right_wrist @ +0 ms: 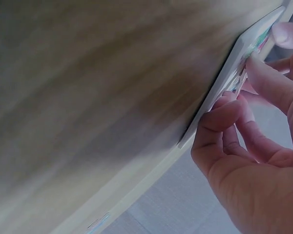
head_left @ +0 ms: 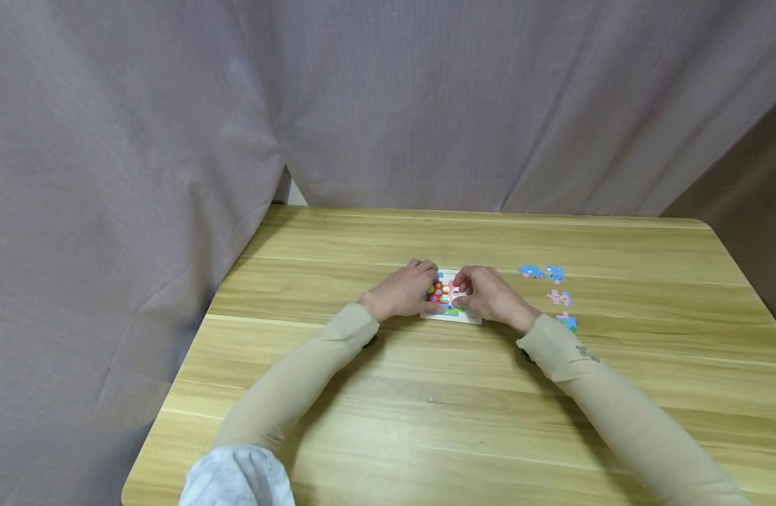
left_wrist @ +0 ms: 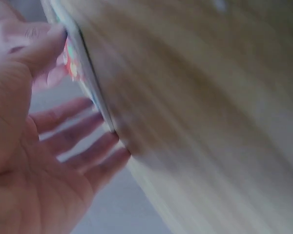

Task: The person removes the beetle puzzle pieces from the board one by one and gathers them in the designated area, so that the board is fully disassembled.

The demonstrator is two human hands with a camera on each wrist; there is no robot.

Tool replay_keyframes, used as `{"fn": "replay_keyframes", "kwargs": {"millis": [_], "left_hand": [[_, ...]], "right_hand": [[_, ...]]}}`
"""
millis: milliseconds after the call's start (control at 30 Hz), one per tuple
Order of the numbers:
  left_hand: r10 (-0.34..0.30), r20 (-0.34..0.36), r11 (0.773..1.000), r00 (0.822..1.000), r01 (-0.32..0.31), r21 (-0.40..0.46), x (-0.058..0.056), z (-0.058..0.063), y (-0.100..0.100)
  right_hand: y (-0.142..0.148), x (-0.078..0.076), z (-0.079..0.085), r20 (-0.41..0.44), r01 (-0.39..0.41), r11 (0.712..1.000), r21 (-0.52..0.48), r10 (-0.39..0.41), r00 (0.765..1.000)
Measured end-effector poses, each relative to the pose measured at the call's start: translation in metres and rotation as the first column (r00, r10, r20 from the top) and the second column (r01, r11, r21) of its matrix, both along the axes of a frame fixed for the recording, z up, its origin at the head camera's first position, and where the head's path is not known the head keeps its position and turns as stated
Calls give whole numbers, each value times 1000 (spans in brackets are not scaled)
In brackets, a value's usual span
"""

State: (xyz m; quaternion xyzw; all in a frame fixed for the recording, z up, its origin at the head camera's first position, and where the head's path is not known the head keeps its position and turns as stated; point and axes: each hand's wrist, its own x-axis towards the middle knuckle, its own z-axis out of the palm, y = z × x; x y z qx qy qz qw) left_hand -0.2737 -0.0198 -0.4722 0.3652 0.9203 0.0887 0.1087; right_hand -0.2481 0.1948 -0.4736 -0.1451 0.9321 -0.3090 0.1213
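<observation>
A small white-rimmed puzzle tray [head_left: 451, 318] lies on the wooden table, with a red, dotted picture part [head_left: 436, 292] fitted at its left. My left hand [head_left: 403, 289] rests at the tray's left side, its fingers [left_wrist: 71, 139] nearly straight against the edge and the thumb over the near rim. From the right, my right hand [head_left: 489, 296] pinches a pink puzzle piece [head_left: 453, 294] between thumb and curled fingers, low over the tray. In the right wrist view the fingers [right_wrist: 219, 117] hide much of that piece.
Right of the tray lie several loose puzzle pieces: blue ones [head_left: 531, 271] at the back, a pink-and-blue one [head_left: 559, 297], and a blue-green one [head_left: 567, 322] nearer. A grey curtain [head_left: 401, 105] hangs behind the table [head_left: 426, 422] and along its left side.
</observation>
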Motion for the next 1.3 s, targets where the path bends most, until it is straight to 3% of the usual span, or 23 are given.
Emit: {"fn": "replay_keyframes", "kwargs": {"millis": [167, 300, 600, 867, 1300], "left_hand": [[-51, 75, 996, 996, 45, 74, -2, 3, -6], [-80, 83, 993, 993, 72, 96, -3, 3, -7], [-59, 96, 994, 994, 49, 102, -3, 2, -6], [-18, 141, 996, 990, 5, 94, -2, 1, -8], [28, 145, 999, 989, -34, 38, 0, 2, -11]], "right_hand": [[3, 1, 2, 0, -13, 1000, 7, 13, 1000], [5, 1, 5, -13, -26, 999, 38, 27, 1000], [6, 2, 3, -109, -45, 995, 93, 55, 992], [18, 4, 0, -109, -22, 1000, 2, 22, 994], [57, 12, 2, -155, 7, 1000, 1, -6, 988]]}}
